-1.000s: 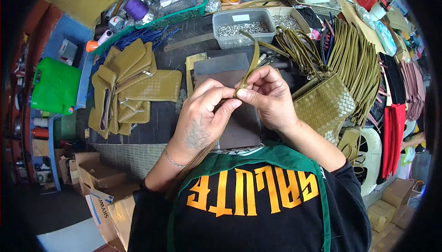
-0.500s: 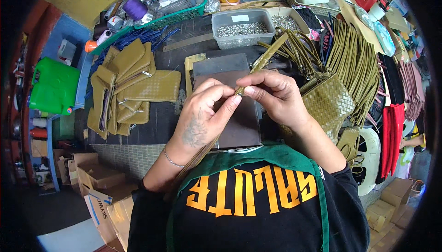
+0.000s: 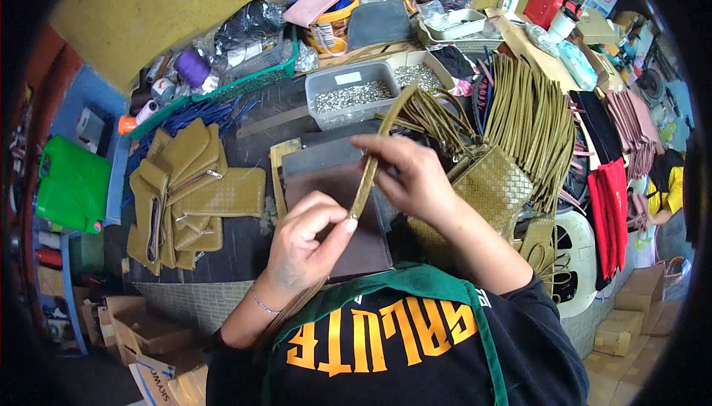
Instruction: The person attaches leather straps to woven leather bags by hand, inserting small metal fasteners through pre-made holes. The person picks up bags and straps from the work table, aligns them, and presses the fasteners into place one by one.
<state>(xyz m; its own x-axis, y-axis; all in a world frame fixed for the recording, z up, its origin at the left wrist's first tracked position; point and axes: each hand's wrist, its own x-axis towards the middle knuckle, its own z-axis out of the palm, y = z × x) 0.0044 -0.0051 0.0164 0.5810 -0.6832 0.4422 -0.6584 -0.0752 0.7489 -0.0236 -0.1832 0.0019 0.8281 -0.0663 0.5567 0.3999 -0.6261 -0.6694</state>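
My left hand (image 3: 308, 243) is closed, with thumb and index finger pinching a narrow olive-green strap (image 3: 360, 197). The strap rises from the pinch, curving up and to the right toward a grey tub. More thin olive strips run down from this hand beside my left forearm. My right hand (image 3: 411, 180) is beside the strap's upper part, its fingers apart and the index finger stretched across the strap. Beneath both hands lies a dark brown flat sheet (image 3: 371, 249) on the worktable. Whatever is at the pinch itself is too small to make out.
Olive zipped pouches (image 3: 222, 191) are heaped at left. A clear grey tub (image 3: 348, 113) of small metal pieces stands behind my hands. Bundled olive straps (image 3: 530, 124) and a woven olive bag (image 3: 493, 191) lie at right. Another person's yellow sleeve (image 3: 673, 187) shows at far right.
My right hand has left the shared pinch and moved up along the strap, its fingers loosened. My left hand keeps its pinch, lower and nearer to me. The view has shifted.
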